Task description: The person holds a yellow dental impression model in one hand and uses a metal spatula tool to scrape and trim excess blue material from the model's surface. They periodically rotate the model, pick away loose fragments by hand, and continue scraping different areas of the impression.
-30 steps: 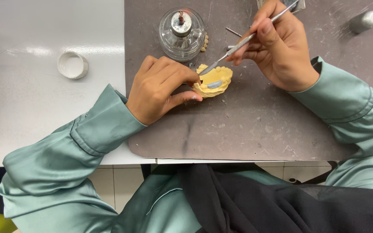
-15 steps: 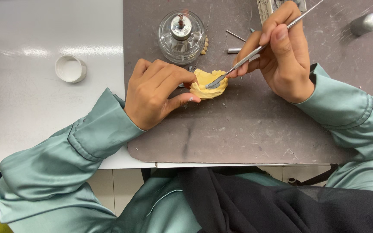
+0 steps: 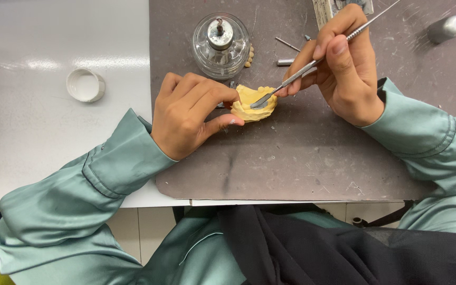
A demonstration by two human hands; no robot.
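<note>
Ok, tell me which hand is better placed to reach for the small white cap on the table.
Left, probably. The left hand steadies the yellow dental cast on the side nearer the white cap. The right hand holds the metal tool and would have to cross over.

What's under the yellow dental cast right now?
The yellow dental cast rests on the grey mat, steadied by the left hand. Its underside is hidden.

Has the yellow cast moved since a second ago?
No. The cast sits at the same spot below the glass burner, left hand holding it.
</note>
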